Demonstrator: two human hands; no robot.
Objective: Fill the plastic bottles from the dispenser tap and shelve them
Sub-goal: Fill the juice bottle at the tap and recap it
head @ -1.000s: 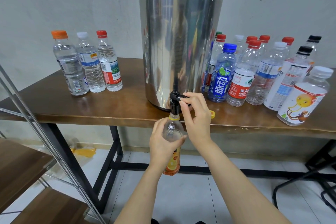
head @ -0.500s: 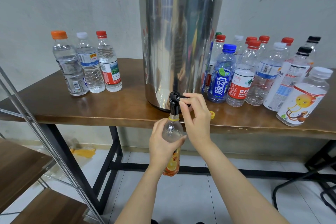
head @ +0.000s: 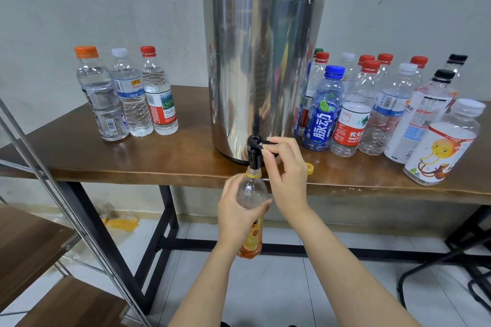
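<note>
While the left hand (head: 236, 216) curls round the orange-labelled bottle (head: 251, 191), I read its long axis as vertical, mouth up against the tap (head: 254, 152) at the front edge of the table (head: 159, 159); the right hand (head: 288, 178) pinches the lever (head: 268, 144). Brown wood top, grey wall (head: 106, 8), tiled floor (head: 265, 287).

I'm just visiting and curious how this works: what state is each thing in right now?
Dispenser: upright, lid on.
Tap lever: pinched by the right hand.
Orange-label bottle: uncapped, mouth under the spout, gripped by the left hand.
Yellow cap: off, lying on the table.
Three bottles at left: capped, upright, look filled.
Bottles at right: capped, upright.
</note>
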